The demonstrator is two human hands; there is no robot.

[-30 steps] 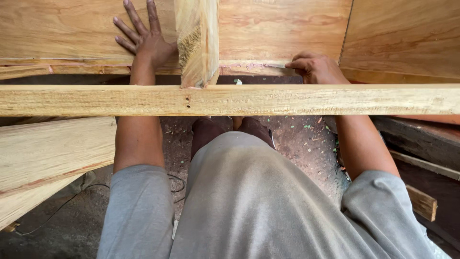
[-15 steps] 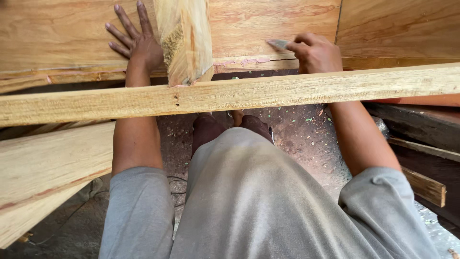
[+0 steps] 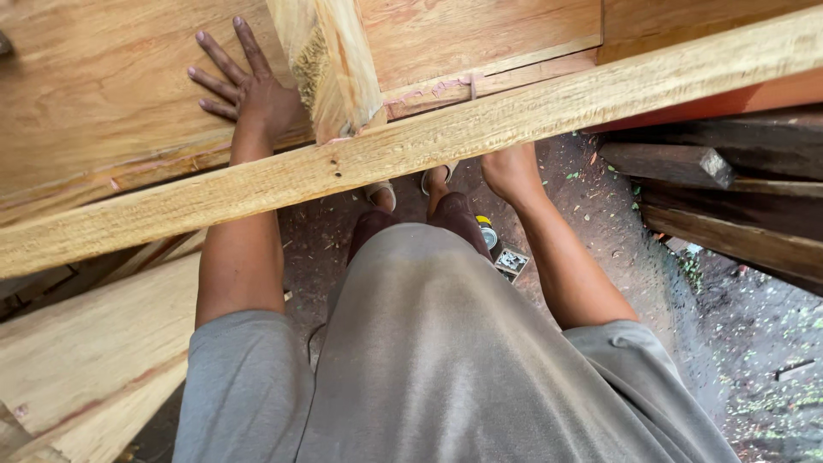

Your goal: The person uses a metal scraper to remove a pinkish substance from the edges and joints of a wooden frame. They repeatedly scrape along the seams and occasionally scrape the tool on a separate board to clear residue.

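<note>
Head view, looking down the person's grey-shirted torso onto a wooden assembly. The left hand (image 3: 249, 90) lies flat and fully open, fingers spread, palm pressed on the broad plywood panel (image 3: 94, 94); it grips nothing. Just to the right of this hand an upright rough-sawn post (image 3: 330, 64) rises out of the top of the frame, its near face fibrous and splintered, its foot meeting the long pale batten (image 3: 411, 150). This batten runs diagonally across the view, passing over the left wrist and over the fingers of the right hand (image 3: 512, 171). The right hand reaches up beneath the batten at its underside; only the back of the hand and the wrist show (the fingers are hidden behind the wood), so how far it is closed, and whether it holds the batten, cannot be told. Beyond the right hand a second panel with a thin edge strip (image 3: 489, 86) extends to the right of the post. Between the two forearms, lower down, the sandalled feet (image 3: 411, 184) stand on bare earth. Just beside the right forearm a small yellow-capped container (image 3: 487, 230) and a small flat packet (image 3: 512, 261) lie on the ground. Dark weathered timbers (image 3: 729, 197) are stacked well right of the right hand; pale planks (image 3: 86, 351) lie below the left elbow.
</note>
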